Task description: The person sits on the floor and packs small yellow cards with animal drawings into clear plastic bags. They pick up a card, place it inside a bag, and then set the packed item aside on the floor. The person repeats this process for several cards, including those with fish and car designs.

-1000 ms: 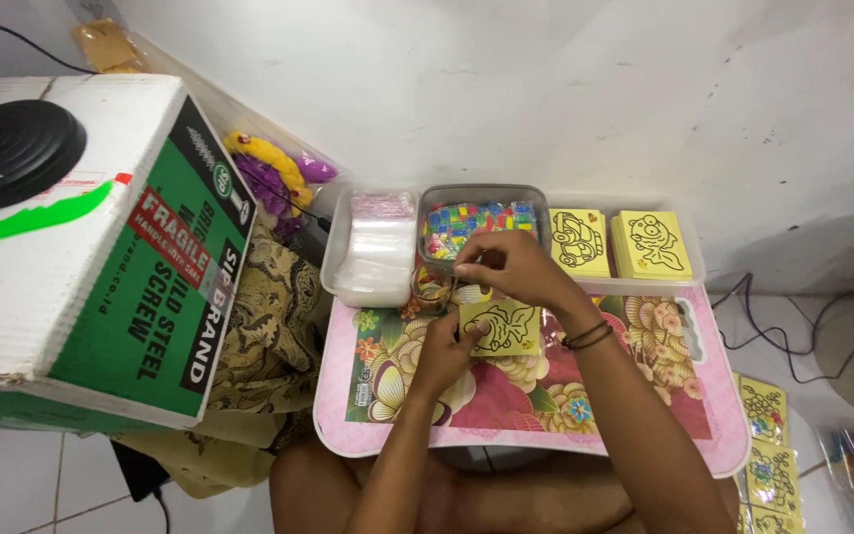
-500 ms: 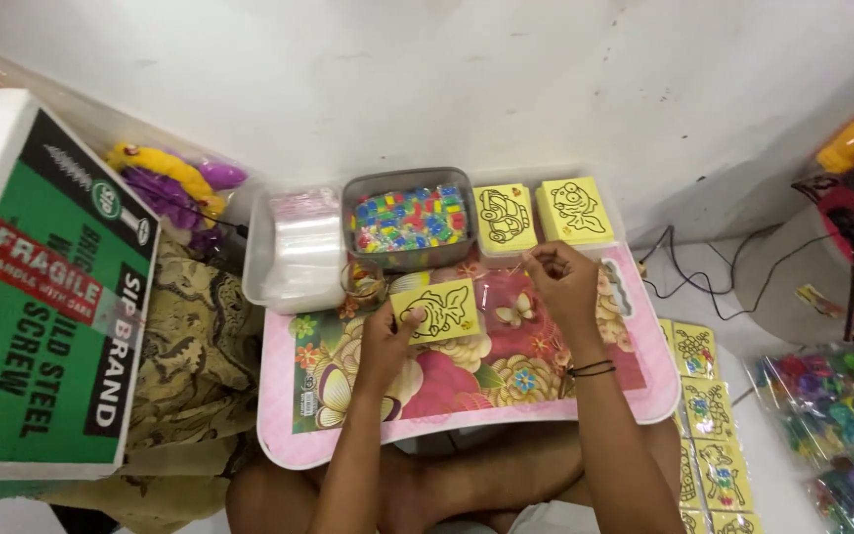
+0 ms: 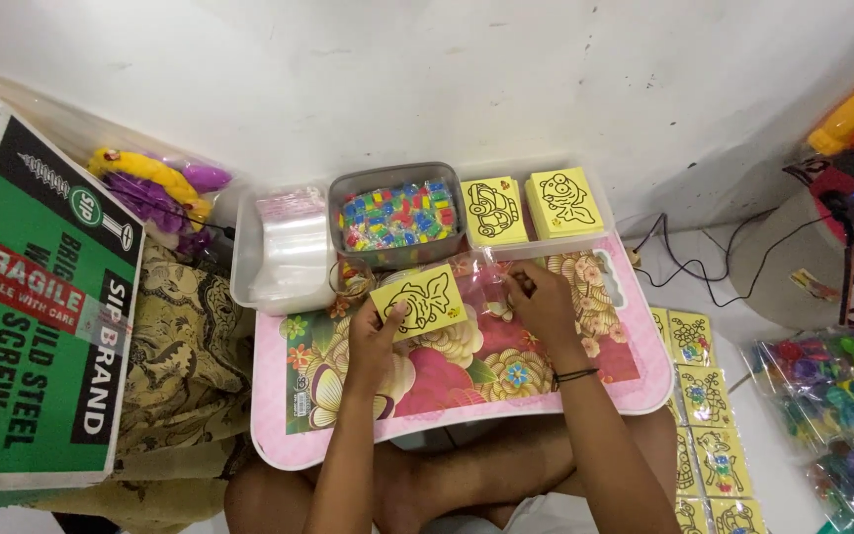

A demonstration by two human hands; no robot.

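The left hand [image 3: 376, 341] is pinching a yellow picture card [image 3: 418, 302] while the right hand [image 3: 543, 302], at three o'clock of it, is gripping a clear sleeve [image 3: 486, 282], the card not yet bagged.

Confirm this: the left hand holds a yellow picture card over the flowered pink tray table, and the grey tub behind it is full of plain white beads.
Not quite. The head view shows the grey tub filled with multicoloured pieces, not white ones. The rest stands: the left hand holds the yellow picture card over the flowered pink tray table.
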